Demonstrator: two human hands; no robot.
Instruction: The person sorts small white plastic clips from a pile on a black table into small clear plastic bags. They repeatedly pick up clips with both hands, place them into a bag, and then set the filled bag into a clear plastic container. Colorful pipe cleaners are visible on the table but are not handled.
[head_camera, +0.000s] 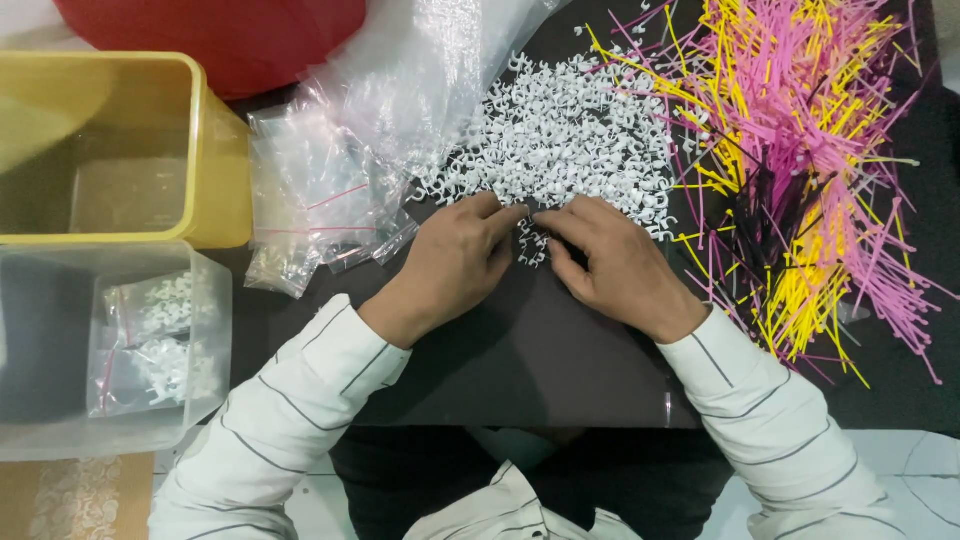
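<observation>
A heap of small white plastic hooks (565, 140) lies on the dark table (520, 350). My left hand (450, 265) and my right hand (615, 265) rest palm down at the heap's near edge, fingertips almost touching. Between them sits a small cluster of white hooks (532, 245), which the fingers of both hands touch and gather. Whether either hand pinches a hook is hidden by the fingers. Both arms wear white sleeves with thin dark lines.
A pile of pink and yellow plastic sticks (800, 150) spreads at the right. Empty clear bags (330, 200) lie left of the heap. A yellow tub (215, 150) and a clear bin (215, 340) holding filled bags stand at the left. A red object (220, 40) sits behind.
</observation>
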